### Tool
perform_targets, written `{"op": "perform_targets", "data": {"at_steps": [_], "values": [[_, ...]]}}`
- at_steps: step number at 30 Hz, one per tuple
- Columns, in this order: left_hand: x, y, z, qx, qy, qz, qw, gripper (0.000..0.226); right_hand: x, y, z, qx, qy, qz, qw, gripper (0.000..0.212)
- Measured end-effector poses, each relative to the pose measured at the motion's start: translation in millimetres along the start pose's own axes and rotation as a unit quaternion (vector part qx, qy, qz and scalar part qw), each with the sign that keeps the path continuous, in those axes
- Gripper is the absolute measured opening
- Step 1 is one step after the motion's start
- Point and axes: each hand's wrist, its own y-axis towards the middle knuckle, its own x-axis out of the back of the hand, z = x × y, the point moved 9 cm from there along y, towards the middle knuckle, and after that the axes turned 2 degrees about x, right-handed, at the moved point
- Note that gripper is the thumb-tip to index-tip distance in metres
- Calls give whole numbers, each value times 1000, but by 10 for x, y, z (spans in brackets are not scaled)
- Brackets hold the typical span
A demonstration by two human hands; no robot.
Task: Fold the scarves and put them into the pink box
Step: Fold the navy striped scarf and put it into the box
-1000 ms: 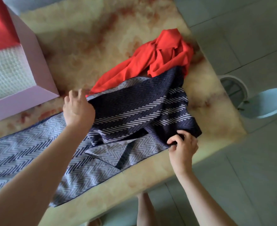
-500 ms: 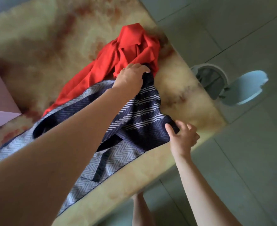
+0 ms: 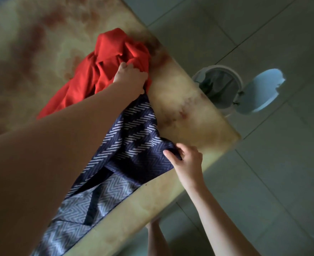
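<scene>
Here, left hand (image 3: 131, 78) and right hand (image 3: 186, 157), gripping navy scarf (image 3: 134, 133)

- A marbled cream desk (image 3: 187, 115) with reddish blotches is seen.
- A white bin (image 3: 221, 85), lid (image 3: 263, 89) open, stands on the grey tiled floor (image 3: 263, 34).

One head-worn view looks steeply down, close over the table's (image 3: 189, 111) corner and floor (image 3: 263, 182).

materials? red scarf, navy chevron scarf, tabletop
Red scarf: thin matte woven cloth, maybe cotton; crumples in soft folds. Navy chevron scarf: thicker woven fabric, herringbone pattern reversed on its pale side. Tabletop: polished stone or a marble-look surface; veined and glossy.
</scene>
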Motion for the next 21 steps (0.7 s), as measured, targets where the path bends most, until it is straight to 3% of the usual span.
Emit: {"op": "perform_targets", "data": {"at_steps": [2,5,10,13,19,21], "values": [[49,23,10,-2,-29,4,1000,35,17,17,41,9,-24,4,1000,34],[166,45,115,-1,-156,-3,988,24,130,54,-2,-20,-20,-1,1000,37],[439,69,378,33,-354,-61,933,20,463,150,-150,-89,120,-41,988,39],[623,84,357,37,-394,-111,912,22,737,269,-183,-93,145,-101,980,34],[600,208,111,22,-384,-142,912,33,889,484,-379,-85,-8,-116,989,37],[491,163,180,47,-368,-161,915,39,918,451,-326,-45,-70,-162,983,36]]}}
